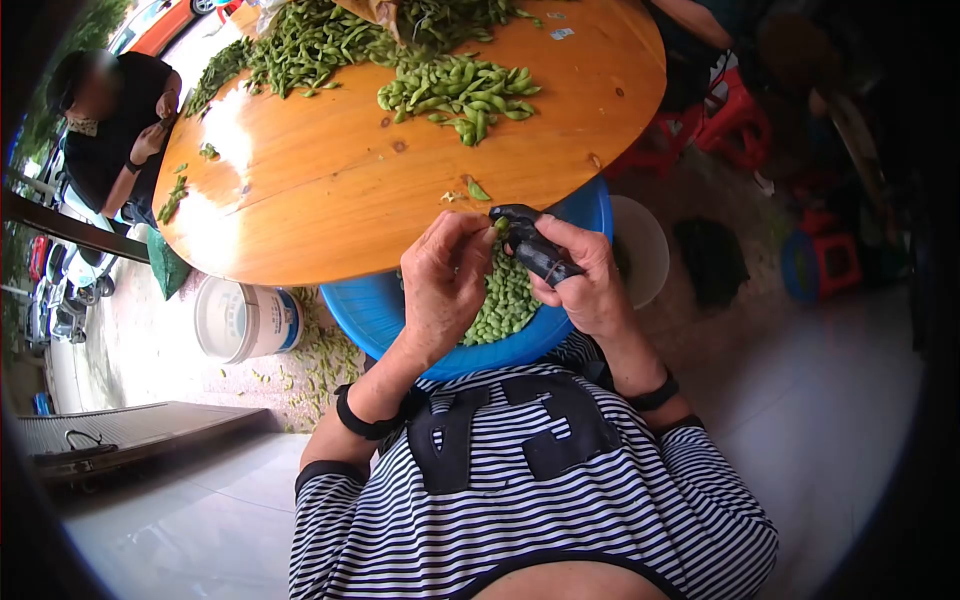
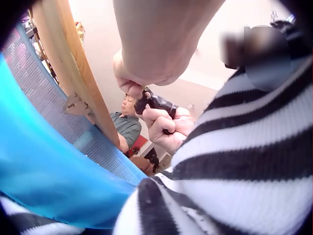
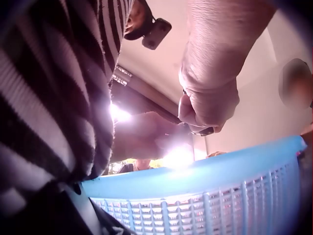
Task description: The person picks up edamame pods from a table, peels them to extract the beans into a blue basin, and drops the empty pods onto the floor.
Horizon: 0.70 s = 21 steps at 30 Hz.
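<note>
In the head view, my left hand pinches a green soybean pod between thumb and fingers. The pod meets the head of a black hand tool, whose thick handle my right hand grips. Fingers wrap round that handle in the left wrist view, where the tool points toward my left fingertips. Both hands are over a blue plastic basket. Pale green shelled beans lie in it beneath them. The right wrist view shows the basket's slotted side below my right hand.
A round wooden table overhangs the basket, bearing a large heap of soybean pods and a smaller pile. White buckets stand either side. Pods litter the floor at left. Another person sits at the table's left.
</note>
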Available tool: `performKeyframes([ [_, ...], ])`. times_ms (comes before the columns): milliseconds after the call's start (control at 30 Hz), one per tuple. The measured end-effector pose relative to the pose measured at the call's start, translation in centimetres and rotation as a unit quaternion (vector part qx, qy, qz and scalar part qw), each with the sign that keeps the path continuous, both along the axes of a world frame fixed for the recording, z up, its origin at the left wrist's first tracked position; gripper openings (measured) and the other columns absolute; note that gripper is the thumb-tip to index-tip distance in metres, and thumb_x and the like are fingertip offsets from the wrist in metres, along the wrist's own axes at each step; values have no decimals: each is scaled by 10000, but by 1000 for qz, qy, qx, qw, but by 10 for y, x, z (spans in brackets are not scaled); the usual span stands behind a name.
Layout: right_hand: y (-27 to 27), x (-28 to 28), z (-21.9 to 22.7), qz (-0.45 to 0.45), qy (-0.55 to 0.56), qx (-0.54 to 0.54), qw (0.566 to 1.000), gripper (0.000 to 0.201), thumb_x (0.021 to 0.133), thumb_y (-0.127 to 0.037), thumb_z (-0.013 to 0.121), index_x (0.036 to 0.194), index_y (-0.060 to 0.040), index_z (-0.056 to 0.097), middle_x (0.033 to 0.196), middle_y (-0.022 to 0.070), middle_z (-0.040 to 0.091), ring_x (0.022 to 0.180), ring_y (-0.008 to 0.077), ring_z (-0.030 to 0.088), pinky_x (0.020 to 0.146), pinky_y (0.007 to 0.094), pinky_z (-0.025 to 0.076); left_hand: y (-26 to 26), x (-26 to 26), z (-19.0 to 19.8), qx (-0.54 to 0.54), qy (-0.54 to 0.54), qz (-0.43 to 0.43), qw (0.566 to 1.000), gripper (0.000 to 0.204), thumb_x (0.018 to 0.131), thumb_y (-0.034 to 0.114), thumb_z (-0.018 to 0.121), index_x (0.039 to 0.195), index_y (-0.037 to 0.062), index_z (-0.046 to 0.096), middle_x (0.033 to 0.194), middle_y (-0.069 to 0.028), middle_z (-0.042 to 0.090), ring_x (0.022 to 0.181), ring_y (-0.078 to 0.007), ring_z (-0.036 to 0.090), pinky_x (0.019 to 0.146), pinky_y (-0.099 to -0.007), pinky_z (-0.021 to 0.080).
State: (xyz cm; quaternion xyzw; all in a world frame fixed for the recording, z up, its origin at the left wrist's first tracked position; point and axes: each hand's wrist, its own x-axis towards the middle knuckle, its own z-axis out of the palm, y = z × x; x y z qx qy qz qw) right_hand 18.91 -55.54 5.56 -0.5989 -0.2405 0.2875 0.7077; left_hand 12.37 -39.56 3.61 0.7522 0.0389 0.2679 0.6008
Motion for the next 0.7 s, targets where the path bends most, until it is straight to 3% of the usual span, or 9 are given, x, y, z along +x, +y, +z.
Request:
performKeyframes([
  [67, 1, 4, -2, 29, 96, 68, 993, 386, 756, 32, 481, 1121, 29, 605, 746, -21, 518, 589, 22, 408, 483, 173, 328, 4, -3, 5, -299, 89, -111, 944, 94, 943, 99, 579, 904, 16, 597, 696, -6, 558, 538, -71, 476, 479, -200, 358],
  [100, 1, 7, -3, 58, 190, 135, 971, 384, 767, 26, 466, 1127, 39, 599, 725, -20, 505, 566, 26, 383, 464, 169, 307, 7, -2, 2, -299, 90, -111, 944, 94, 943, 99, 579, 904, 16, 597, 696, -6, 558, 538, -71, 476, 479, -200, 358],
  [167, -1, 14, -17, 96, 193, 161, 963, 376, 779, 36, 424, 1114, 57, 593, 699, -22, 465, 554, 28, 346, 446, 163, 276, 12, 0, -5, -479, 130, -204, 844, 127, 947, 145, 578, 872, 44, 592, 690, -5, 558, 503, -75, 437, 449, -201, 306],
  [267, -2, 16, -23, 143, 217, 193, 946, 376, 773, 40, 412, 1101, 65, 594, 674, -34, 423, 558, 25, 343, 449, 167, 273, 16, -2, -8, -472, 157, -207, 842, 149, 954, 171, 566, 872, 49, 590, 748, -28, 595, 513, -79, 429, 455, -199, 297],
  [400, 0, 7, -18, 74, 115, 72, 988, 354, 786, -38, 466, 1099, 62, 597, 660, -35, 416, 556, 31, 349, 446, 175, 265, 13, -8, -1, -404, 140, -210, 879, 122, 952, 151, 566, 898, 46, 595, 780, -45, 625, 529, -99, 474, 451, -199, 321],
  [467, 0, 9, -20, 59, 76, 36, 995, 354, 789, -60, 483, 1101, 58, 599, 653, -35, 411, 555, 34, 352, 446, 177, 266, 17, -8, -1, -427, 148, -211, 867, 105, 948, 137, 570, 908, 44, 598, 767, -43, 622, 529, -106, 492, 437, -203, 319],
  [533, -3, 15, -32, 137, 158, 187, 960, 341, 804, -68, 498, 1109, 41, 603, 671, -35, 414, 550, 36, 360, 441, 178, 267, 19, -8, -3, -451, 156, -211, 853, 88, 944, 123, 574, 918, 43, 600, 754, -42, 620, 528, -113, 511, 424, -208, 317],
  [667, -1, 13, -30, 135, 154, 202, 958, 349, 794, -70, 544, 1125, 20, 610, 722, -10, 447, 595, 68, 409, 483, 208, 326, 22, -9, -9, -422, 115, -239, 867, 63, 935, 86, 574, 951, 35, 607, 756, -48, 625, 544, -136, 557, 409, -223, 345],
  [700, 0, 11, -21, 98, -6, 108, 989, 346, 782, -57, 560, 1117, 17, 609, 753, 14, 459, 632, 97, 438, 521, 231, 358, 23, -9, -10, -390, 90, -255, 880, 67, 934, 78, 571, 964, 33, 609, 769, -53, 629, 563, -144, 575, 417, -226, 366],
])
